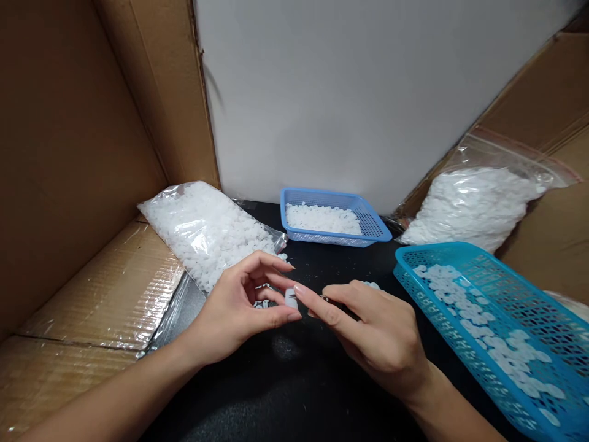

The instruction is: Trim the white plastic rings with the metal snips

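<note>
My left hand (243,304) pinches a small translucent white plastic piece (291,298) between thumb and fingers, over the middle of the black table. Close on its right, my right hand (375,328) is closed around a small slim tool (325,299), mostly hidden by the fingers. Its index finger stretches toward the piece, and a thin tip seems to touch the piece there. More small white pieces (263,303) lie on the table behind my left hand's fingers, and a few others (372,285) show just beyond my right hand.
A clear bag of white pieces (207,227) lies at the left, its mouth toward the middle. A blue basket (375,236) with white pieces stands at the back. At the right are a turquoise basket (427,316) and another full bag (473,202). Cardboard walls (69,153) flank both sides.
</note>
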{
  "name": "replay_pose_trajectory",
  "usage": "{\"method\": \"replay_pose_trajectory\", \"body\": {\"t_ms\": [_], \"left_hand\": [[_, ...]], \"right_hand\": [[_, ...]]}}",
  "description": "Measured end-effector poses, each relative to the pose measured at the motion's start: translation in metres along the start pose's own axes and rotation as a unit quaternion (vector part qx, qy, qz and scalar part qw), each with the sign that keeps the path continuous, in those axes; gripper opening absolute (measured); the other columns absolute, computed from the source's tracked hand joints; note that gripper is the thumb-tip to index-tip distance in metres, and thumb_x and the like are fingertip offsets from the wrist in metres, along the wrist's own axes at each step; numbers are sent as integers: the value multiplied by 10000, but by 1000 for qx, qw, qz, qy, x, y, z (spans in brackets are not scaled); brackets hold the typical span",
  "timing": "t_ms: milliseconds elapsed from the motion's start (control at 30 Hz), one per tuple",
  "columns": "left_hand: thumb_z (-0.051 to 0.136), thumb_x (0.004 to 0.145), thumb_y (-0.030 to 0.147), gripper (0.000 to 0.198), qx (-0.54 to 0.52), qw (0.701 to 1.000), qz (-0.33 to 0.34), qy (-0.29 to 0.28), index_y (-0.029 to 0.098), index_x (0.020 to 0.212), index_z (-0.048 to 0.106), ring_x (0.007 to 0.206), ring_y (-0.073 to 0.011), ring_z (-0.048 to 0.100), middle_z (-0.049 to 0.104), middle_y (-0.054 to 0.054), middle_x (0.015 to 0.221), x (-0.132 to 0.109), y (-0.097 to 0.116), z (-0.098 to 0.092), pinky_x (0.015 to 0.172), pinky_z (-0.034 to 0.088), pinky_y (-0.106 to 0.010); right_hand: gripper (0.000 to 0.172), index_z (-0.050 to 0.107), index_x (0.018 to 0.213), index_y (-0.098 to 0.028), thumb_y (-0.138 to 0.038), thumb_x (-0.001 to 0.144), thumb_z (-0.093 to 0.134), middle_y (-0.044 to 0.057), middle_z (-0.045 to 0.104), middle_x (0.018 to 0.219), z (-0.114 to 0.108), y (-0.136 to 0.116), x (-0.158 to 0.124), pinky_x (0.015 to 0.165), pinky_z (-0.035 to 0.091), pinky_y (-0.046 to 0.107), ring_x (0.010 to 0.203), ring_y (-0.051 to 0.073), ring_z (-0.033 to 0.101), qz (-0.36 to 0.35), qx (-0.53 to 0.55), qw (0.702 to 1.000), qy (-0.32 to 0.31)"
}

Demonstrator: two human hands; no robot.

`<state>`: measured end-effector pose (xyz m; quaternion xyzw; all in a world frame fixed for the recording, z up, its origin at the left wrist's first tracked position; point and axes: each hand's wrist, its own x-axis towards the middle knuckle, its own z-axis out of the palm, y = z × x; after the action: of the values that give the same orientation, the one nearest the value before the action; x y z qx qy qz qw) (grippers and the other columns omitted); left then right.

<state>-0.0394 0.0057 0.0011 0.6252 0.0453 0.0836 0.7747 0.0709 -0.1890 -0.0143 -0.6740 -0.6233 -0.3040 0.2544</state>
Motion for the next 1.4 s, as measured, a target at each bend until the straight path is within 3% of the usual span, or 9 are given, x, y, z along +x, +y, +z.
{"method": "replay_pose_trajectory", "body": {"t_ms": [133, 233, 300, 367, 467, 567, 800, 1033, 1400], "left_hand": [[902, 720, 143, 425, 22, 1000, 18, -6, 193, 1072, 670, 755, -115, 746, 762, -15, 964, 0, -2, 0, 719, 626, -212], [890, 732, 126, 447, 81, 992, 94, 12, 216, 1123, 693, 933, -165, 757, 758, -29, 1012, 0, -4, 0, 768, 632, -222], [873, 753, 111, 484, 123, 979, 163, 16, 233, 1186, 693, 1020, -189, 749, 757, -39, 1035, 0, -6, 0, 793, 634, -233], [861, 771, 98, 542, 158, 962, 220, 3, 255, 1255, 674, 1005, -180, 751, 770, -37, 1047, -1, -10, -2, 842, 626, -254], [860, 781, 93, 645, 204, 940, 274, -17, 302, 1345, 628, 1018, -158, 741, 782, -20, 1085, -1, -16, -5, 981, 570, -274], [855, 792, 108, 707, 223, 931, 289, -17, 333, 1404, 582, 1042, -150, 724, 771, -8, 1116, -2, -21, -5, 1029, 529, -270], [841, 799, 100, 758, 219, 936, 277, -7, 352, 1445, 534, 1007, -138, 709, 747, 5, 1080, -3, -26, -1, 1022, 525, -267], [829, 796, 71, 829, 191, 940, 283, -18, 348, 1495, 481, 1026, -142, 692, 715, -7, 1083, -4, -32, 1, 974, 543, -240], [799, 805, 51, 815, 207, 934, 290, -12, 335, 1498, 476, 978, -149, 680, 700, -9, 1039, -3, -29, 0, 915, 562, -248]], "right_hand": [[329, 717, 1272, -161, -78, 1028, 513, 33, 683, 770, 1, -2, 1, 576, 372, 272, 635, 133, 537, 11, 15, 1000, 9], [296, 701, 1257, -210, -125, 1025, 537, 27, 685, 834, 8, -7, 3, 589, 420, 239, 691, 128, 599, 173, 157, 971, 42], [203, 693, 1167, -215, -301, 1036, 564, 6, 637, 793, 14, -11, 5, 522, 401, 218, 624, 115, 561, 335, 320, 884, 58], [323, 668, 1056, -201, -512, 985, 615, -47, 512, 672, 18, -16, 8, 436, 294, 198, 498, 80, 398, 449, 485, 749, 35], [497, 623, 966, -180, -647, 842, 740, -102, 379, 615, 22, -21, 12, 416, 159, 179, 463, 34, 194, 500, 652, 570, -12], [514, 616, 921, -163, -582, 750, 861, -99, 396, 635, 24, -24, 14, 418, 130, 176, 478, 18, 176, 508, 706, 494, -13], [450, 637, 840, -126, -437, 711, 935, -37, 511, 716, 30, -25, 15, 403, 106, 165, 505, 6, 187, 505, 758, 412, -27], [408, 674, 793, -105, -405, 718, 939, -83, 378, 657, 29, -24, 17, 393, 105, 149, 484, -13, 154, 505, 770, 387, -38], [442, 634, 843, -137, -447, 726, 926, -18, 578, 742, 28, -26, 16, 402, 118, 151, 468, -19, 207, 493, 783, 377, -40]]}}
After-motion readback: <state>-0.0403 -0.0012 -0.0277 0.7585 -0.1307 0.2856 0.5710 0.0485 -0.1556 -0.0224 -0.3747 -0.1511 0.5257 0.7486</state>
